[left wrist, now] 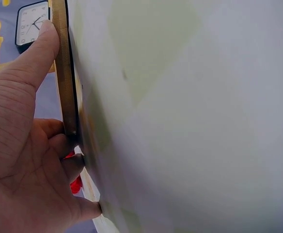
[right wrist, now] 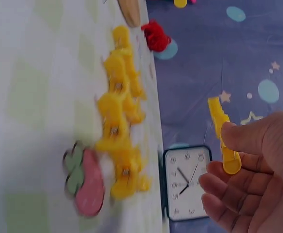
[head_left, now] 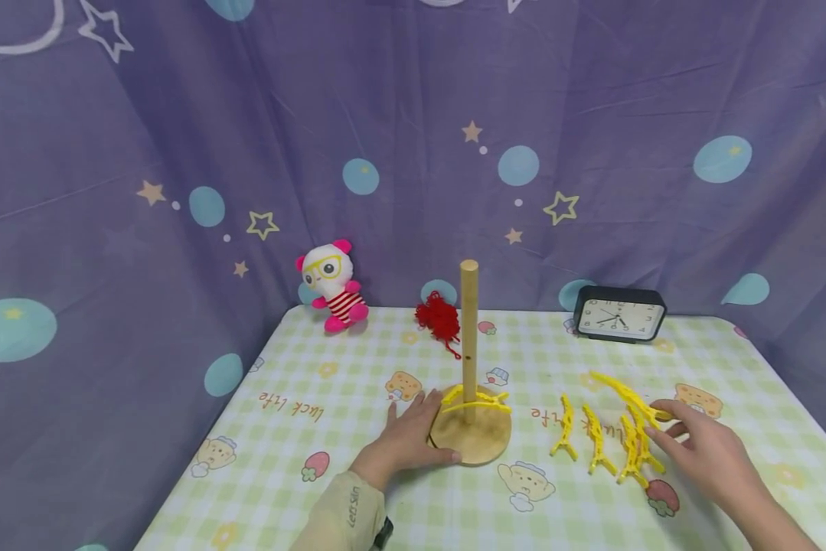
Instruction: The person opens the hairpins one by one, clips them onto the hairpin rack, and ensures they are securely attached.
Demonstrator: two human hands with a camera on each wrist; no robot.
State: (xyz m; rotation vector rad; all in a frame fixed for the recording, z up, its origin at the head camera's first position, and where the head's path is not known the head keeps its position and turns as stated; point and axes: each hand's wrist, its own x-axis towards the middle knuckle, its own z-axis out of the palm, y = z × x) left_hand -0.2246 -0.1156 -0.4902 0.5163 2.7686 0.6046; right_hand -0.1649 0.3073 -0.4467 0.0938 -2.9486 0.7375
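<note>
My left hand (head_left: 413, 438) holds the left rim of a round wooden base (head_left: 478, 444), thumb at the near edge and fingers farther back. From this base rises an upright wooden pole (head_left: 470, 329). A yellow clip (head_left: 491, 404) lies low at the pole's foot, its long arms passing before and behind it. My right hand (head_left: 705, 451) pinches another long yellow clip (right wrist: 224, 136) between thumb and fingers, raised off the table in the right wrist view. Below and left of that hand, several matching yellow clips (head_left: 597, 440) lie in a row on the cloth.
A black-framed clock (head_left: 619, 314) stands at the back right. Behind the pole lies a tangle of red yarn (head_left: 440, 317). A pink-and-white plush panda (head_left: 334, 283) sits at the back left. The checked tablecloth (head_left: 261, 459) meets a purple curtain (head_left: 413, 153) behind.
</note>
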